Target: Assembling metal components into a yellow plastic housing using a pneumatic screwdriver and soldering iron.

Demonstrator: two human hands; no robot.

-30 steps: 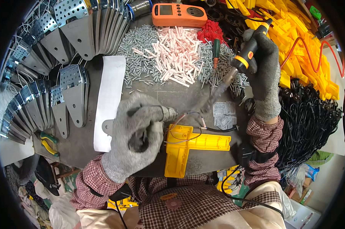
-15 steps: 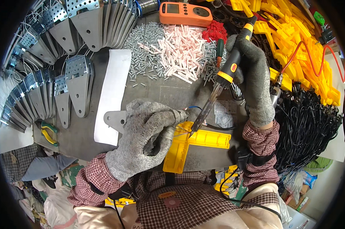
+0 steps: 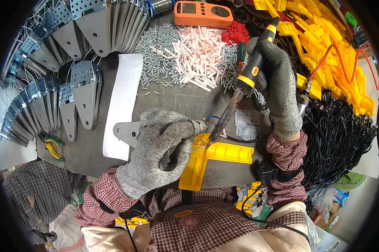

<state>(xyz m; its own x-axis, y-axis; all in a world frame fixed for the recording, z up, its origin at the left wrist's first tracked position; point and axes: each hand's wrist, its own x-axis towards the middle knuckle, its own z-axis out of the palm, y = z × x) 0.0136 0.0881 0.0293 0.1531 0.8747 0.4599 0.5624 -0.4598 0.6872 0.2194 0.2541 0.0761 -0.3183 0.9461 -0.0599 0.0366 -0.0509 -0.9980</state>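
Note:
In my right hand (image 3: pixel 279 80), gloved in grey, is a soldering iron (image 3: pixel 253 67) with a black and yellow handle. It slants down to the left, its tip at the corner of a yellow L-shaped plastic housing (image 3: pixel 229 153). My left hand (image 3: pixel 162 145), also gloved, is closed with fingertips pinched just above that corner. Thin strands show below those fingertips, but what they grip is hidden. A grey metal plate with holes (image 3: pixel 124 131) sticks out from behind the left hand. A blue wire (image 3: pixel 213 117) and a black cable (image 3: pixel 244 140) lie beside the housing.
Perforated grey brackets (image 3: pixel 86 94) stand in rows at left, near a white paper strip (image 3: pixel 123 105) and pliers (image 3: pixel 54 148). Screws (image 3: pixel 158 50), pale pink sleeves (image 3: pixel 200 54) and an orange meter (image 3: pixel 203 14) lie behind. Yellow housings (image 3: pixel 319 46) and black cables (image 3: pixel 336 147) are heaped right.
My hands and the soldering iron stay almost where they were. At the lower left, another person's checked clothing has shifted, and a dark gloved hand now shows there.

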